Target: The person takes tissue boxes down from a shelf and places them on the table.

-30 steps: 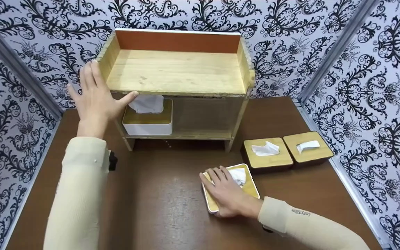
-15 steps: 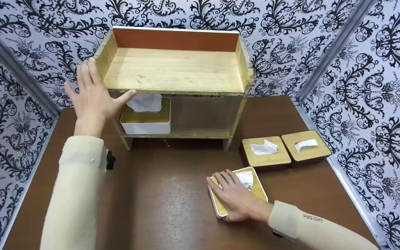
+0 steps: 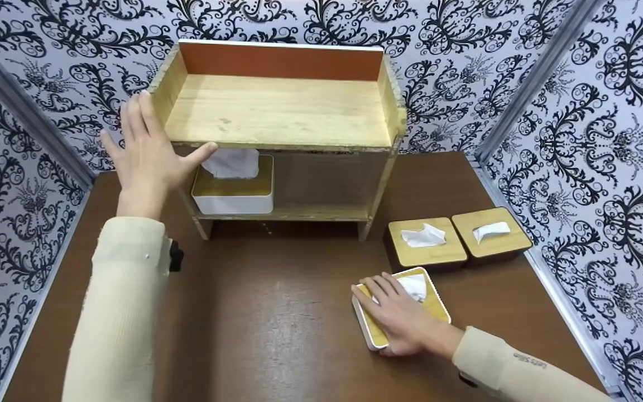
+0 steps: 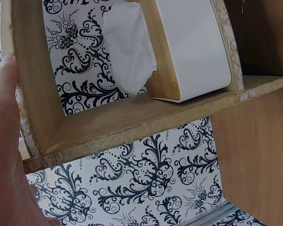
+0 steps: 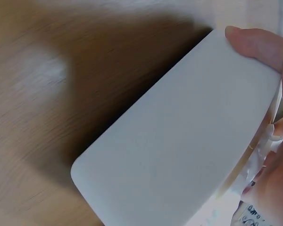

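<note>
My right hand (image 3: pixel 402 321) lies across the top of a white tissue box (image 3: pixel 435 304) with a wood-coloured lid and grips it. In the right wrist view, the thumb (image 5: pixel 254 44) presses the box's white side wall, and a dark shadow runs along its lower edge. Whether the box touches the table is hard to tell. At the small wooden shelf (image 3: pixel 277 109), my left hand (image 3: pixel 145 164) rests against the left side panel with fingers spread and straight, its thumb by the front edge. Another white tissue box (image 3: pixel 232 204) stands in the left of the lower compartment, a tissue sticking up.
Two dark-sided tissue boxes, a left one (image 3: pixel 426 254) and a right one (image 3: pixel 500 248), stand side by side at the table's right. The brown table (image 3: pixel 277 324) stretches in front of the shelf. Patterned wall panels (image 3: pixel 595 134) enclose the back and sides.
My right hand has carried the white tissue box to the right, along the front of the table. The left hand stays at the shelf's left panel, and the view has shifted slightly.
</note>
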### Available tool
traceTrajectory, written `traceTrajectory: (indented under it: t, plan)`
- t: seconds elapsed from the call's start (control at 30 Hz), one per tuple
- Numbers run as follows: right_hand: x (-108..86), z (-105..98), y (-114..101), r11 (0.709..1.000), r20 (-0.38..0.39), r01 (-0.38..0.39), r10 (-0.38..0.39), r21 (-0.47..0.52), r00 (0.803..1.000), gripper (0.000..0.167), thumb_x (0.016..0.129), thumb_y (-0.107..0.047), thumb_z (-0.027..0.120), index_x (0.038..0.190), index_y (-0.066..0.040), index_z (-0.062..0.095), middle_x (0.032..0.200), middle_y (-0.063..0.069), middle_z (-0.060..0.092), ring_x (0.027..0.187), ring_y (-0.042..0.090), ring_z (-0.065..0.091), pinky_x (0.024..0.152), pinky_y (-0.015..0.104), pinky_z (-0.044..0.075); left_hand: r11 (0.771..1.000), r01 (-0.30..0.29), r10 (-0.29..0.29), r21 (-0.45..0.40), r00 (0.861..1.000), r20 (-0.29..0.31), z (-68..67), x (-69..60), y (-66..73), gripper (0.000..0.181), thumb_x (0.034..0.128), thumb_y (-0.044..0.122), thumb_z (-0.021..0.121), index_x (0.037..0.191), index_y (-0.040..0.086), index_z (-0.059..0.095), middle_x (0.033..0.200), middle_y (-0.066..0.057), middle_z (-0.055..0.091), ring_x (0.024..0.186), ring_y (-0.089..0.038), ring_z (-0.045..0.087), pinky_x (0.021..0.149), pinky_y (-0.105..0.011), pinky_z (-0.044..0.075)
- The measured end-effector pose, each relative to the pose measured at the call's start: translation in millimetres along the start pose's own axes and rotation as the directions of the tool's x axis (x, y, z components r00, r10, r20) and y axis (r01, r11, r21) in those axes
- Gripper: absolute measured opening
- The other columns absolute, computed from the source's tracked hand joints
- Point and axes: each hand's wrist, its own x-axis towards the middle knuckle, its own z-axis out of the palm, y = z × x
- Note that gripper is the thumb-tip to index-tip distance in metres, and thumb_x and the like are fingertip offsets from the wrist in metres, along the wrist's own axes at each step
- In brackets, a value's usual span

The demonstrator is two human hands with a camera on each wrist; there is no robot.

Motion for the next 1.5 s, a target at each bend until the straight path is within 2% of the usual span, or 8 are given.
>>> traceTrajectory:
  t: [0.2, 0.53, 0.87, 1.0, 1.07, 1.2, 1.3, 1.5]
  plan:
    - [-18.0, 3, 16, 1.0, -0.047, 0.008, -0.007, 0.024, 0.999, 0.131, 0.045, -0.06, 0.083, 0.151, -0.004, 0.031, 0.144, 0.023, 0.044, 0.134, 0.039, 0.042, 0.116, 0.056, 0.032, 1.0, -0.005, 0.005, -0.003, 1.0, -0.01, 0.0, 0.4, -0.2, 0.133, 0.069, 0.094, 0.04, 0.153, 0.012, -0.022, 0.163, -0.014, -0.018, 0.152, -0.034, -0.011, 0.113, -0.074, -0.01]
    - [-49.5, 1, 51, 0.998, -0.019, 0.042, -0.041, 0.053, 0.999, 0.129, 0.049, -0.062, 0.082, 0.151, -0.003, 0.031, 0.145, 0.024, 0.044, 0.136, 0.038, 0.041, 0.115, 0.056, 0.032, 1.0, -0.003, 0.003, -0.014, 1.0, -0.02, -1.5, -1.1, -1.8, 0.132, 0.0696, 0.092, 0.043, 0.153, 0.012, -0.022, 0.163, -0.014, -0.017, 0.152, -0.034, -0.01, 0.113, -0.073, -0.01]
    - [-77.7, 4, 79, 1.0, -0.084, 0.023, -0.021, 0.014, 0.996, 0.129, 0.047, -0.063, 0.083, 0.149, 0.0, 0.035, 0.143, 0.027, 0.046, 0.134, 0.04, 0.044, 0.113, 0.056, 0.032, 1.0, -0.001, 0.001, -0.015, 1.0, -0.016, -1.1, -1.3, 0.3, 0.132, 0.0695, 0.092, 0.043, 0.153, 0.012, -0.022, 0.163, -0.014, -0.017, 0.152, -0.034, -0.01, 0.113, -0.073, -0.01]
    - [-89.7, 8, 92, 1.0, -0.12, 0.006, -0.008, -0.018, 0.993, 0.132, 0.041, -0.063, 0.083, 0.147, 0.001, 0.037, 0.141, 0.027, 0.048, 0.132, 0.041, 0.046, 0.111, 0.057, 0.033, 1.0, 0.002, -0.002, -0.009, 1.0, 0.002, -0.9, -0.6, -0.5, 0.133, 0.0696, 0.093, 0.04, 0.153, 0.012, -0.023, 0.163, -0.013, -0.02, 0.152, -0.035, -0.011, 0.113, -0.073, -0.011]
    - [-95.1, 10, 97, 0.999, -0.122, -0.008, 0.004, -0.031, 0.993, 0.133, 0.04, -0.062, 0.084, 0.147, 0.0, 0.037, 0.14, 0.027, 0.048, 0.132, 0.041, 0.046, 0.113, 0.055, 0.03, 1.0, 0.004, -0.004, 0.0, 1.0, 0.01, -1.1, -0.1, -1.7, 0.133, 0.0696, 0.094, 0.039, 0.152, 0.011, -0.024, 0.163, -0.014, -0.021, 0.152, -0.035, -0.012, 0.113, -0.073, -0.011]
    - [-106.0, 13, 106, 0.999, -0.108, -0.046, 0.043, -0.02, 0.993, 0.133, 0.039, -0.058, 0.086, 0.148, 0.0, 0.035, 0.142, 0.027, 0.046, 0.133, 0.041, 0.043, 0.126, 0.045, 0.003, 1.0, 0.007, -0.007, 0.01, 1.0, 0.013, -1.4, 0.3, -2.4, 0.133, 0.0695, 0.094, 0.038, 0.152, 0.011, -0.024, 0.162, -0.014, -0.021, 0.152, -0.035, -0.013, 0.113, -0.073, -0.01]
    - [-114.9, 15, 111, 0.998, -0.096, -0.064, 0.063, -0.017, 0.993, 0.132, 0.04, -0.056, 0.087, 0.148, 0.0, 0.035, 0.143, 0.028, 0.046, 0.133, 0.041, 0.043, 0.124, 0.03, -0.014, 1.0, 0.003, -0.003, 0.007, 1.0, 0.01, -0.4, 0.6, -1.4, 0.133, 0.0692, 0.094, 0.039, 0.152, 0.011, -0.024, 0.163, -0.014, -0.02, 0.152, -0.035, -0.012, 0.114, -0.073, -0.009]
    - [-129.5, 17, 125, 0.997, -0.062, -0.07, 0.068, -0.026, 0.996, 0.134, 0.04, -0.055, 0.088, 0.148, 0.002, 0.034, 0.143, 0.028, 0.046, 0.133, 0.041, 0.043, 0.124, 0.029, -0.015, 1.0, -0.002, 0.002, 0.006, 1.0, 0.005, 0.5, 0.8, 0.3, 0.132, 0.0698, 0.093, 0.039, 0.153, 0.011, -0.023, 0.163, -0.014, -0.019, 0.152, -0.035, -0.012, 0.114, -0.073, -0.009]
